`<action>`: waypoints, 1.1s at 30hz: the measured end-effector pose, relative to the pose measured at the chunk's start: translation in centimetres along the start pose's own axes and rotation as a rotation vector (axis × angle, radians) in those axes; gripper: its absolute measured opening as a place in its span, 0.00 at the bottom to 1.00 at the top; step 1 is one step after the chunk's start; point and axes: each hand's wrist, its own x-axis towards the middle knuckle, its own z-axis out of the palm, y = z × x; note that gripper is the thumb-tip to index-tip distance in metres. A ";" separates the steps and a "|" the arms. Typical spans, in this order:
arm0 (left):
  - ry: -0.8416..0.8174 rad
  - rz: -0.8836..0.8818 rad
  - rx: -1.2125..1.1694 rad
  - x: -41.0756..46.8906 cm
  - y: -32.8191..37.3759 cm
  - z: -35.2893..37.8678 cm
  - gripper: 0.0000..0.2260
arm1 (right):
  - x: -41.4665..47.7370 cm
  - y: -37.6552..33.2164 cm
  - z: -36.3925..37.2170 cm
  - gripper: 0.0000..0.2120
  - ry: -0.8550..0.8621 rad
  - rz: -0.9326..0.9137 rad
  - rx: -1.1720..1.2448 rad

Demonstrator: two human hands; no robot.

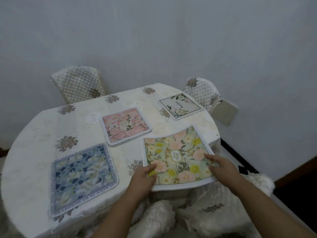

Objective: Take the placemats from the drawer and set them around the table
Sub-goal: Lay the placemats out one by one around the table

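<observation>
A green and yellow floral placemat [176, 152] lies at the table's near right edge, its near side overhanging. My left hand [143, 179] grips its near left corner, thumb on top. My right hand [221, 166] holds its right edge, fingers on top. A blue floral placemat [84, 176] lies flat at the near left. A pink floral placemat [126, 127], seemingly on top of a small stack, sits in the middle. A white placemat with green leaves [179, 106] lies at the far right.
The round table [34, 143] has a cream embroidered cloth. Quilted chairs stand at the far left [78, 83] and far right [205, 93], a fluffy-covered seat [159, 215] just below me. A grey wall is close behind; dark floor shows at the right.
</observation>
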 end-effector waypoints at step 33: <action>0.279 -0.331 -0.098 14.1 -1.6 14.1 0.18 | 24.0 7.7 -1.0 0.20 -0.356 -0.090 -0.052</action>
